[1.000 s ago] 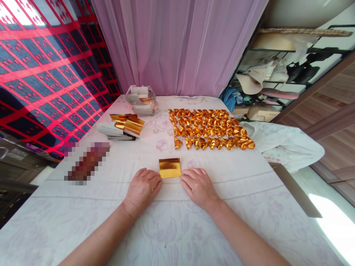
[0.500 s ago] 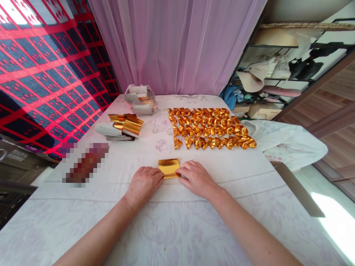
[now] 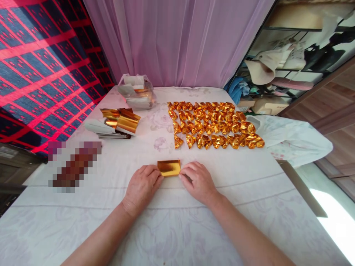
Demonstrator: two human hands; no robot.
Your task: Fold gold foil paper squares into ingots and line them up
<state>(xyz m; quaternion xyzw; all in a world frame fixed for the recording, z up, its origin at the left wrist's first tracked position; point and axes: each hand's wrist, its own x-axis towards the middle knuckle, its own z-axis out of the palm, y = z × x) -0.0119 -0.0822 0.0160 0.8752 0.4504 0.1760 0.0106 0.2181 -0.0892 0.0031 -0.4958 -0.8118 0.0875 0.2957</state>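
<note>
A small gold foil sheet (image 3: 169, 168) lies folded on the white floral cloth (image 3: 172, 229) in front of me. My left hand (image 3: 142, 187) rests palm down with its fingertips on the sheet's left edge. My right hand (image 3: 197, 181) pinches the sheet's right edge with fingers curled. Beyond the sheet, several rows of folded gold foil pieces (image 3: 213, 125) are laid out on the cloth.
A stack of gold and white foil sheets (image 3: 115, 123) lies at the left. A clear plastic bag of paper (image 3: 135, 92) stands at the back. A pixelated object (image 3: 73, 166) lies left of my hands. A pink curtain (image 3: 177, 40) hangs behind; a white bundle (image 3: 291, 138) and cluttered shelves are right.
Both hands have closed in on the gold sheet. The sheet has become narrower front to back, folded over. The view has tilted slightly.
</note>
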